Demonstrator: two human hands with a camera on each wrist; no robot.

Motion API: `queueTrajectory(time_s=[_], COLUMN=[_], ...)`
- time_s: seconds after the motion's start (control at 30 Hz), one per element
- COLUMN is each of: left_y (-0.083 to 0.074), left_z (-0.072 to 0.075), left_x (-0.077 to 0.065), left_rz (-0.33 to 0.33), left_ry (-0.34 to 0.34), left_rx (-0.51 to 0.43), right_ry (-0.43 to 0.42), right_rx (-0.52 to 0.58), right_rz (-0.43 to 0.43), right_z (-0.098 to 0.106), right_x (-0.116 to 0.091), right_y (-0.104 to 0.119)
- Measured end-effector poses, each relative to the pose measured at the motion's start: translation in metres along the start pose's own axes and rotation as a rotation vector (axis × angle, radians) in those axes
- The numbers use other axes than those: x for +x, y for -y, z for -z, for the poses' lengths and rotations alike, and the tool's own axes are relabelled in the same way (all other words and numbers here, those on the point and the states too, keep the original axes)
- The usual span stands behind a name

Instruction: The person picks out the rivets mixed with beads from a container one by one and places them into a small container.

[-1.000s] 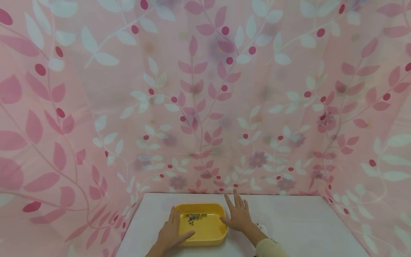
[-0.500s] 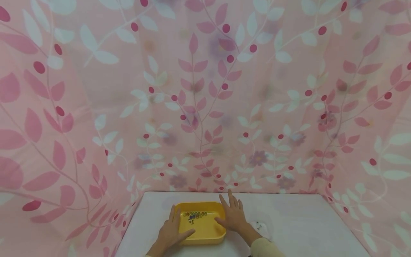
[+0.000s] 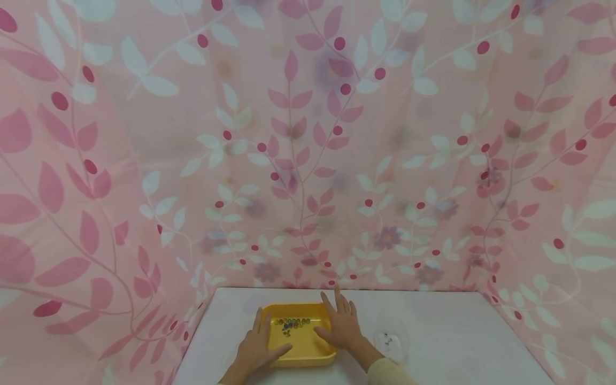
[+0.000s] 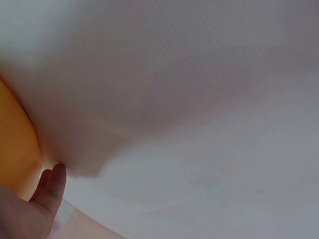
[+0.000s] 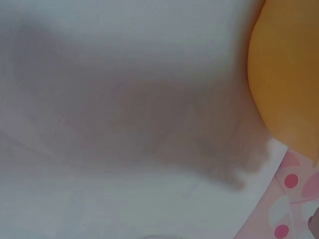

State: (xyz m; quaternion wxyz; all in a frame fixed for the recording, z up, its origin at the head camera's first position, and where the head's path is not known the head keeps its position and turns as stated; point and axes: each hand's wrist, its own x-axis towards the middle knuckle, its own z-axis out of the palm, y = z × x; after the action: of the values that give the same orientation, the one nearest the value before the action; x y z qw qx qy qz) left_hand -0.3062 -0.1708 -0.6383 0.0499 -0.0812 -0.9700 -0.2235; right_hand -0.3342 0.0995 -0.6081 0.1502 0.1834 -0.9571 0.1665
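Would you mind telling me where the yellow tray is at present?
In the head view, the yellow tray sits on the left half of the white table, between the left hand and the right hand.

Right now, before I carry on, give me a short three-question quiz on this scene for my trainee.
1. Multiple choice: what colour is the tray by the left hand and right hand?
A blue
B yellow
C green
2. True or false: most of the small round pieces lie nearer the tray's far edge than its near edge.
3. Fill in: in the head view, the pale item on the table lies to the ____ of the right hand.

Key: 1. B; 2. True; 3. right
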Motion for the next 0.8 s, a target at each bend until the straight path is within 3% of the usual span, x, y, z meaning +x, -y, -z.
queueTrajectory(time_s=[0.37, 0.8], left_y=[0.006, 0.007], left_z=[-0.006, -0.009], left_x=[0.002, 0.003], left_rz=[-0.016, -0.033], left_ry=[-0.014, -0.022], left_rx=[-0.022, -0.05], right_ry=[-0.062, 0.004], right_rx=[0.021, 0.025], right_rz=[0.045, 0.017], right_z=[-0.016, -0.021], right_x=[0.002, 0.005], right_y=[0.007, 0.02])
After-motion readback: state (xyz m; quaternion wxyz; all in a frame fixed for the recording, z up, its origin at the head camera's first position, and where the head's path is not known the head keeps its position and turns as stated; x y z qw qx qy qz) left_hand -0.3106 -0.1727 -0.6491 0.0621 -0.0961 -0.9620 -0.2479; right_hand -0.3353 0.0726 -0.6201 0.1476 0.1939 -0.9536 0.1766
